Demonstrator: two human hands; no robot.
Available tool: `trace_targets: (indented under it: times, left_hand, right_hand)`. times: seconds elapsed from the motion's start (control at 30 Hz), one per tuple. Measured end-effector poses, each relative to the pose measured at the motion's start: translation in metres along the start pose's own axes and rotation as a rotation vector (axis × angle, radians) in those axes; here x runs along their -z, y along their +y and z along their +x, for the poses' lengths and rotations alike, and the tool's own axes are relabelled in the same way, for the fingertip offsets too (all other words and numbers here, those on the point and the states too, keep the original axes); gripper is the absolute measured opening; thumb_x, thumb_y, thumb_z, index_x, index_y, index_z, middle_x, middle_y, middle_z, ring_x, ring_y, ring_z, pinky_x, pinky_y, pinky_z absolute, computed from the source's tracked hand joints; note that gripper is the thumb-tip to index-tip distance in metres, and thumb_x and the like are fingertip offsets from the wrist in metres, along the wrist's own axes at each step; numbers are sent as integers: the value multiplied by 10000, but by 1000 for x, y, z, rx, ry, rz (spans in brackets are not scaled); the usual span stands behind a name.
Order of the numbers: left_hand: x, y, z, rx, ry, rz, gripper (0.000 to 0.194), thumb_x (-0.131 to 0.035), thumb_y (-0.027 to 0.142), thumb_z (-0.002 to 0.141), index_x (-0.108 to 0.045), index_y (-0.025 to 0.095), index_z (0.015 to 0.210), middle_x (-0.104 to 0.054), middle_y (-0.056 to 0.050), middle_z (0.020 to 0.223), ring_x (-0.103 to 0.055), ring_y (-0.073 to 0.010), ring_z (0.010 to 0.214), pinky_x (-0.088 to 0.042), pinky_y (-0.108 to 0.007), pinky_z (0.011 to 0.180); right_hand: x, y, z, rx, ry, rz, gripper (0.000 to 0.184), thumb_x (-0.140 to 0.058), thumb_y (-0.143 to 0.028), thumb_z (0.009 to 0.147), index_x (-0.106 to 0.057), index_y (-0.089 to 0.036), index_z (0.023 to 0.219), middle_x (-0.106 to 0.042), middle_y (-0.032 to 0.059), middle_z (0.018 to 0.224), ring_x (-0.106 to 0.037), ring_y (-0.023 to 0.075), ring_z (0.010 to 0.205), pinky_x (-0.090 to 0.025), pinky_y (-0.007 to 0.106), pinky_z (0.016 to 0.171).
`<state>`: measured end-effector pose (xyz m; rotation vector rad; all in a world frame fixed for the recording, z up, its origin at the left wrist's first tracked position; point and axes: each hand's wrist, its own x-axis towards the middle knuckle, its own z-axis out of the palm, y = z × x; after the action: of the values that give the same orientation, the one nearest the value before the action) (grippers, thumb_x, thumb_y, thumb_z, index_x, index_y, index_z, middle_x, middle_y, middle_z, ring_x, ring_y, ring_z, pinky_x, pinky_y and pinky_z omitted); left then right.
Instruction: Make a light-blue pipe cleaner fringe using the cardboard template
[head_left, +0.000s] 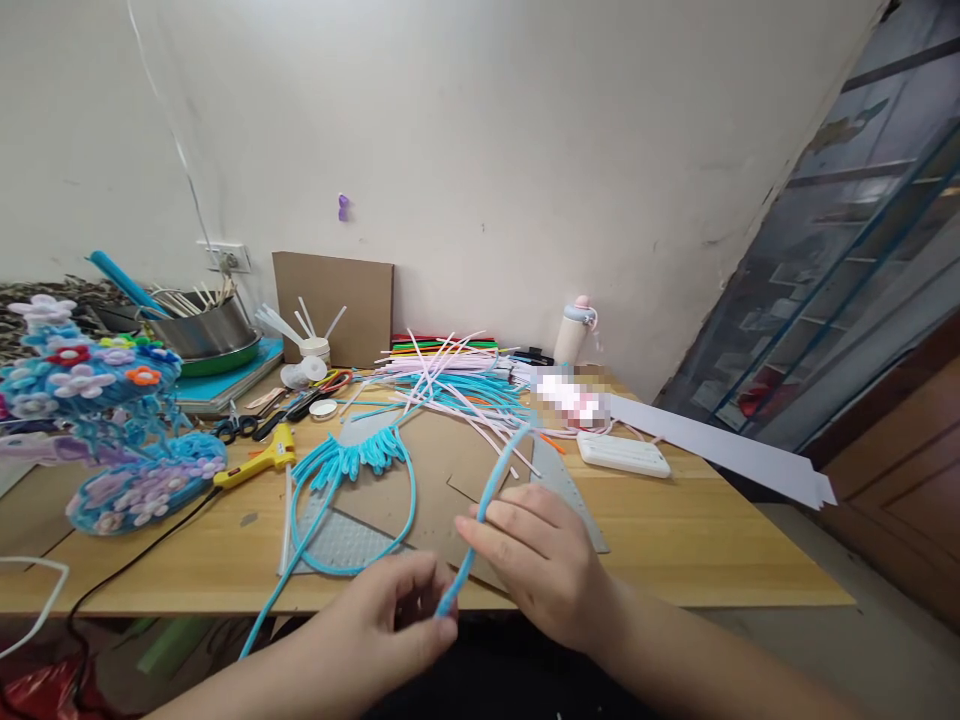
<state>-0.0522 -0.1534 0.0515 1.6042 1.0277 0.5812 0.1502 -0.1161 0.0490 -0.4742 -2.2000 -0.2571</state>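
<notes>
A light blue pipe cleaner (pixel 491 483) runs slantwise between my hands, over the table's front edge. My left hand (pixel 409 610) pinches its lower end between thumb and fingers. Higher up, my right hand (pixel 536 555) is closed around its middle, and the free upper end points away from me. To the left lies a blue pipe-cleaner ring (pixel 414 490) with a row of small loops (pixel 367 455) along its far side. One long blue strand (pixel 281 595) trails from it over the table edge. Brown cardboard (pixel 442 460) lies beneath, on a grey mat (pixel 337 540).
Loose pipe cleaners (pixel 465 385) are heaped at the back. A yellow glue gun (pixel 259 460) with a black cord lies left, beside a flower-covered pipe-cleaner piece (pixel 142 490). A white box-like device (pixel 624 455) and a bottle (pixel 574 335) stand right. Scissors (pixel 236 425) are at back left.
</notes>
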Motion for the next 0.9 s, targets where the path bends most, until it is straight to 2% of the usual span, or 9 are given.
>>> trace_targets:
  times: [0.1,0.2,0.37,0.47,0.57,0.63,0.7,0.8,0.9]
  left_hand:
    - [7,7,16,-83,185,-385,342,-548,370,778,-507,211,1078,-595,-56,985,-528,-191,935,-391,-323,833]
    - [24,16,35,-32,302,-712,461,-536,383,803,-426,207,1214,-595,-100,1072,-552,-215,987,-397,-365,886]
    - [66,19,53,-176,563,-986,205,-428,122,849,-553,146,1009,-602,-47,812,-585,-115,697,-485,-248,673]
    - [92,17,47,-353,571,-1076,198,-356,77,870,-546,126,844,-439,34,570,-429,-48,458,-393,-148,454]
    - [115,19,35,-468,645,-1023,181,-361,93,866,-524,124,792,-366,48,530,-360,-60,435,-318,-152,392]
    - [129,22,27,-574,761,-926,223,-349,240,881,-530,122,826,-422,18,580,-366,-79,461,-362,-189,416]
    - [137,25,21,-651,856,-813,350,-292,396,886,-536,150,840,-464,-7,617,-356,-94,454,-351,-208,391]
    - [136,27,18,-650,865,-699,380,-247,392,903,-543,187,781,-437,5,555,-326,-98,425,-302,-188,359]
    - [126,26,18,-561,791,-693,464,-173,342,914,-565,163,743,-434,-10,542,-363,-103,440,-326,-191,370]
  right_hand:
    - [-14,-3,10,50,4,121,271,-494,-104,828,-566,-153,1084,-641,62,1011,-517,174,982,-416,352,855]
    - [-26,-3,17,132,-109,164,199,-481,-110,830,-601,-160,980,-653,39,973,-520,161,994,-405,334,899]
    - [-40,2,13,129,-212,230,195,-457,-110,829,-604,-160,946,-653,40,881,-531,152,945,-417,313,860]
    - [-51,14,1,75,-204,314,336,-439,-72,806,-543,-182,1106,-634,45,1015,-527,145,970,-418,313,855]
    - [-72,47,-10,-196,-166,358,499,-418,-68,788,-409,-217,1264,-551,52,1191,-496,144,1058,-403,321,896]
    - [-92,82,-13,-535,-170,311,503,-446,-113,782,-395,-213,1273,-547,61,1173,-519,145,1012,-419,311,876]
    - [-114,120,-11,-832,-215,215,424,-515,-159,739,-503,-184,1162,-564,75,1103,-546,160,932,-432,306,840]
    - [-143,167,-1,-923,-175,149,413,-546,-198,729,-529,-154,1139,-522,119,1157,-470,215,1078,-355,354,923]
    - [-162,193,11,-993,-134,139,336,-611,-192,670,-608,-166,1004,-591,104,1017,-503,236,1017,-344,369,899]
